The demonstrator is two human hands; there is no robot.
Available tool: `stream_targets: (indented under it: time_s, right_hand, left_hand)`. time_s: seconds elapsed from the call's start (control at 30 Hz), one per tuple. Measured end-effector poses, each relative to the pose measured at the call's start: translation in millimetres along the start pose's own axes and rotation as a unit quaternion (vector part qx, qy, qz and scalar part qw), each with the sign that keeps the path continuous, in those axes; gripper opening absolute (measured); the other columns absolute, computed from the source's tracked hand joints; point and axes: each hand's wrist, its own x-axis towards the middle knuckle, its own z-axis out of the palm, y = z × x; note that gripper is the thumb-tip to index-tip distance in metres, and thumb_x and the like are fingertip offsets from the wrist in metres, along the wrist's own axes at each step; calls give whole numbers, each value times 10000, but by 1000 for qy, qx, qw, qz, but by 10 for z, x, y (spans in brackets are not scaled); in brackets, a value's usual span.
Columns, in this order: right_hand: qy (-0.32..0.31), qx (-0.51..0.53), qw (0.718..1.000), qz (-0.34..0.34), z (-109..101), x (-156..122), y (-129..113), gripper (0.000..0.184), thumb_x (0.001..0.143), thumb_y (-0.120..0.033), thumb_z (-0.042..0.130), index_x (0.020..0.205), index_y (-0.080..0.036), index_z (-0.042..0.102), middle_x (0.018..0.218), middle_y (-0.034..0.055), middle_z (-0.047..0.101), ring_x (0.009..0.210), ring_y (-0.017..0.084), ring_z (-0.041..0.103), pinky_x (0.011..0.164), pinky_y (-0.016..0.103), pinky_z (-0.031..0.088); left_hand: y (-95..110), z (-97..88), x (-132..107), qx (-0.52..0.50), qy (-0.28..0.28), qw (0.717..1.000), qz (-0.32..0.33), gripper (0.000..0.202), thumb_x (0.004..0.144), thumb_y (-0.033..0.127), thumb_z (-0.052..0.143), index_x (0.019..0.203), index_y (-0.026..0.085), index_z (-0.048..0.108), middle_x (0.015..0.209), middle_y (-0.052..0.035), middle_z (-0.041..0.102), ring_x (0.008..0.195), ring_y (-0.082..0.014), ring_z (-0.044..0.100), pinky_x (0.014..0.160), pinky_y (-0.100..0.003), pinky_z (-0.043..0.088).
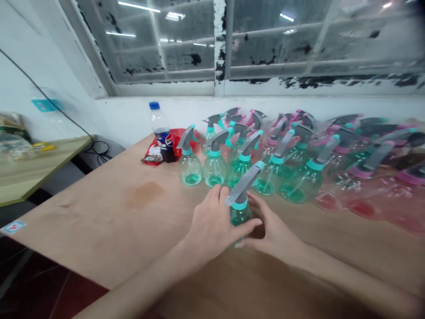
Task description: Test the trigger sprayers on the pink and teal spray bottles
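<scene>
A clear green spray bottle (239, 213) with a grey trigger head and turquoise collar is between my two hands, in front of the rows of bottles. My left hand (212, 221) wraps its left side, with the thumb across the front. From the right, my right hand (274, 230) curls its fingers and thumb around the lower body. The bottle's base is largely hidden by my hands. Just beyond stand more green spray bottles, among them one at the left end (190, 170) and one beside it (215, 170).
Pink-collared spray bottles (361, 195) crowd the right side. A cola bottle (165, 137) with a blue cap stands by a red bag (179, 135) and a small brown packet (152, 155) at the back left. A dirty window (166, 44) rises behind the table (149, 230). Another table (43, 166) is at left.
</scene>
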Motion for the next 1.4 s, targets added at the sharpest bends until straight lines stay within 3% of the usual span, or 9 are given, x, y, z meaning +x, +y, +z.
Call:
stream_targets:
  time_s: [0.17,0.3,0.53,0.63,0.8,0.93,1.07,1.2,1.4]
  right_hand:
    - [5,2,1000,-3,-317,-138,66,881,704,-413,799,1424,-267,312,1424,163,474,1290,329,489,1027,562,429]
    - [-3,-61,998,-32,-539,-216,113,792,726,-433,780,1397,-266,394,1379,130,523,1294,330,474,1054,552,393]
    - [-16,-100,994,-33,-762,-340,70,737,729,-464,771,1360,-249,460,1355,115,551,1263,318,501,1031,512,431]
    - [-9,-153,986,-61,-811,-374,95,743,741,-492,753,1365,-238,441,1337,127,569,1264,325,505,1077,555,375]
    - [-12,-284,951,-123,-864,-435,263,773,823,-502,673,1442,-178,343,1304,149,609,1246,303,542,1174,621,140]
    - [-20,-341,932,-116,-961,-507,415,818,817,-559,656,1456,-139,365,1392,190,546,1329,329,464,1153,609,244]
    - [-37,-379,918,-109,-1037,-575,460,695,869,-516,612,1419,-121,455,1457,188,470,1378,327,388,1121,556,347]
    - [-32,-370,925,-82,-1047,-599,464,718,856,-511,629,1417,-96,461,1462,205,441,1356,347,412,1090,561,388]
    - [-26,-323,944,-58,-1042,-608,532,711,840,-503,659,1452,-222,428,1482,128,440,1374,330,386,1110,566,360]
  left_hand:
    - [239,168,202,72,-42,996,6,644,688,801,563,939,208,544,916,-81,599,772,-285,612,584,-419,517]
    - [380,188,422,56,-2,996,75,561,718,735,583,890,202,559,940,-84,600,880,-296,605,659,-416,521]
    - [621,309,694,-284,-97,949,93,369,825,413,640,1114,209,534,919,-24,616,744,-173,600,611,-300,497]
    - [684,418,689,-314,-92,940,96,290,826,293,589,1102,217,540,853,-13,600,644,-144,554,525,-266,439]
    - [702,465,721,-294,-59,947,117,286,734,158,486,1004,225,553,813,1,568,570,-129,500,557,-288,449]
    - [674,470,768,-283,-22,946,156,255,722,141,481,952,223,555,882,-22,574,707,-166,568,694,-319,502]
    - [620,495,775,-279,-35,944,176,280,692,109,488,929,234,567,705,40,535,506,-116,494,544,-263,454]
    - [565,483,769,-267,-36,943,194,318,697,128,473,971,233,596,669,48,516,472,-111,447,505,-263,422]
    - [550,424,736,-235,-62,959,145,185,696,178,477,834,248,579,739,5,628,705,-196,632,568,-290,474]
